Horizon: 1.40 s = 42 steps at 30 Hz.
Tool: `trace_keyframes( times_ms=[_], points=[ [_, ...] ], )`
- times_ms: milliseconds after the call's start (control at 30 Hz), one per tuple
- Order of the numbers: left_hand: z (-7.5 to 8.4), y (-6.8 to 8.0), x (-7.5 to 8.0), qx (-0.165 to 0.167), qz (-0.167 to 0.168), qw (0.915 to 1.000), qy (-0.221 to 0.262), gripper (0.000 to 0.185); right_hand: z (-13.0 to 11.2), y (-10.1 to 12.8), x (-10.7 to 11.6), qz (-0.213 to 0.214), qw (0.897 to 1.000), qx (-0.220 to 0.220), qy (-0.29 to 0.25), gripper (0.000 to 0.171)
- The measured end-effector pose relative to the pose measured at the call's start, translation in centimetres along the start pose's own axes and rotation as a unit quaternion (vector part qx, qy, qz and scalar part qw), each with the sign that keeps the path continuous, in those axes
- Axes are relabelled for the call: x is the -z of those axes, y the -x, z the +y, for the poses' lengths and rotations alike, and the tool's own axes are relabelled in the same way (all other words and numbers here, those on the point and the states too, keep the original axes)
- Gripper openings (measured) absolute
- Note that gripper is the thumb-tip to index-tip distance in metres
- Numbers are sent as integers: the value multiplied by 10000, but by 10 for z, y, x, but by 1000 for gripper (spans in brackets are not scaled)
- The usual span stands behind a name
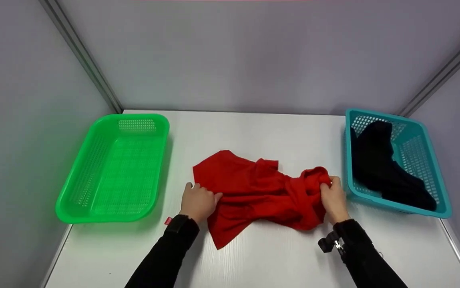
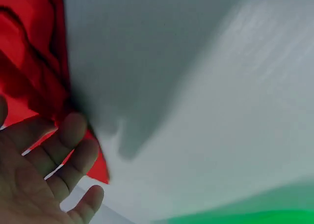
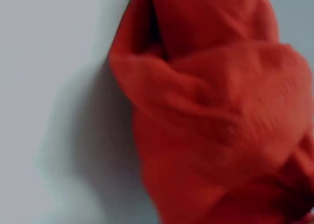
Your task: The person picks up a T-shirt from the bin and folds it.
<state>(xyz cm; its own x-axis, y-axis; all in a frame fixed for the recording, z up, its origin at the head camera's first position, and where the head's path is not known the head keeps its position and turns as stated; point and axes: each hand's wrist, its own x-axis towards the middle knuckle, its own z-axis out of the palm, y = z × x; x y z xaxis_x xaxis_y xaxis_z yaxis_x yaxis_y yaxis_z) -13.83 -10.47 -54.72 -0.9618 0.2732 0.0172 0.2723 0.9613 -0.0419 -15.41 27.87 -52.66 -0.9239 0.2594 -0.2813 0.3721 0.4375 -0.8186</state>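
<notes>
A crumpled red cloth garment (image 1: 250, 188) lies on the white table in the head view, spread wider on its left and bunched on its right. At its left edge, my left hand (image 1: 199, 202) pinches the fabric. The left wrist view shows that hand's fingers (image 2: 73, 160) loosely bent beside the red cloth (image 2: 29, 52). My right hand (image 1: 334, 200) grips the bunched right end. Folded red fabric (image 3: 211, 106) fills much of the right wrist view, where the right hand does not show. The garment's exact kind is unclear in its folds.
A green plastic basket (image 1: 63, 200) stands on the left of the table (image 1: 246, 264). On the right, a teal basket (image 1: 418, 210) holds black cloth (image 1: 378, 160). Grey walls (image 1: 234, 56) enclose the back and sides.
</notes>
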Motion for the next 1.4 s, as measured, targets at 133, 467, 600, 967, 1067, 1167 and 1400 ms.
trace_keyframes(
  times_ms=[133, 467, 600, 967, 1067, 1167, 1400],
  points=[
    [-1, -5, -1, 63, 47, 9995, -312, 35, 8, -4, 2, -470, 9923, -7, 1148, 57],
    [7, -8, -14, -665, -125, 9927, 1001, 53, 3, -13, -19, -61, 9107, 2648, 3170, 28],
    [12, -14, -11, -8, 25, 9955, 952, 51, -3, -18, -28, -492, 9167, 2259, 3260, 50],
    [-11, -9, -20, 1353, 50, 9866, 913, 30, 16, -27, -23, 204, 8581, 2677, 4376, 14],
    [-14, -6, -21, 1423, 282, 9846, 980, 17, 16, -33, -15, 944, 8979, 2696, 3349, 12],
    [-16, -6, -17, 1706, -11, 9783, 1175, 18, 5, -36, -3, 1362, 9357, 2678, 1848, 17],
    [-30, -7, -5, 2346, -824, 9565, 1527, 31, -17, -20, 23, 817, 9573, 2683, -707, 23]
  ],
)
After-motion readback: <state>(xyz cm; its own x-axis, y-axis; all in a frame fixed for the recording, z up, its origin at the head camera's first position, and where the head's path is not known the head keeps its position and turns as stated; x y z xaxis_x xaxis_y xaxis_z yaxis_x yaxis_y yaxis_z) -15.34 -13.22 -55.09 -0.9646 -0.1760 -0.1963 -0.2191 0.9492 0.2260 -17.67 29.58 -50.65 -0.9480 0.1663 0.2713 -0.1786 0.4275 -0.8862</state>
